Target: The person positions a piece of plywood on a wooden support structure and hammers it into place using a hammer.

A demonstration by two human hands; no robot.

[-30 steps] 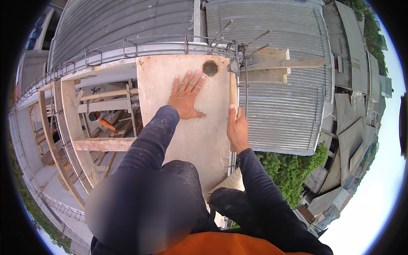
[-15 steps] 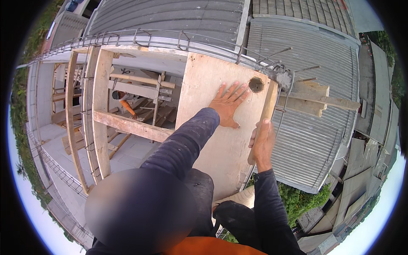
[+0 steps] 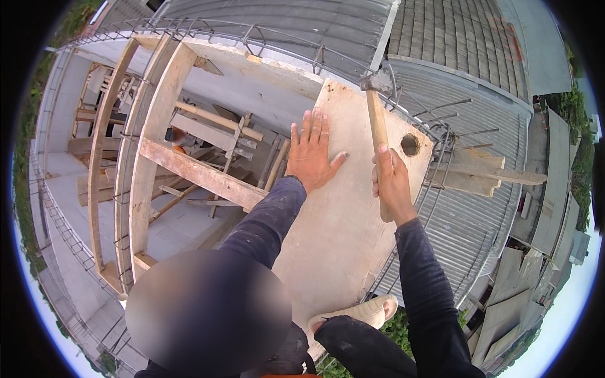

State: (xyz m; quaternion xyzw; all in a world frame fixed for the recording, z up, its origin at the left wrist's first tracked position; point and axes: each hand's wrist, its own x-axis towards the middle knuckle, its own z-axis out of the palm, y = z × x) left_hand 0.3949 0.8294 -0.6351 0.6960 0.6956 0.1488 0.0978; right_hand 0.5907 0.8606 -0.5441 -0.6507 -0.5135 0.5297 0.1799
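My left hand (image 3: 313, 150) lies flat, fingers spread, on a pale plywood panel (image 3: 337, 220), near its left edge. A wooden-handled hammer (image 3: 377, 120) is gripped in my right hand (image 3: 395, 184), thumb along the handle. The hammer's dark metal head points away from me, over the panel's far edge. Right of the handle, a round hole (image 3: 411, 144) is cut through the panel close to its far right corner. Whether the hammer touches the wood, I cannot tell.
Left of the panel, an open timber frame with a crossbeam (image 3: 192, 171) drops to a lower room, where a person (image 3: 179, 140) is partly visible. Steel rebar (image 3: 321, 58) runs along the far edge. Corrugated roofing (image 3: 463, 214) lies right and below. My sandalled foot (image 3: 359, 311) rests at the near edge.
My left hand has shifted to the panel's left edge. The hammer has swung left, away from the far right corner, and now lies across the panel left of the hole. The whole view has turned.
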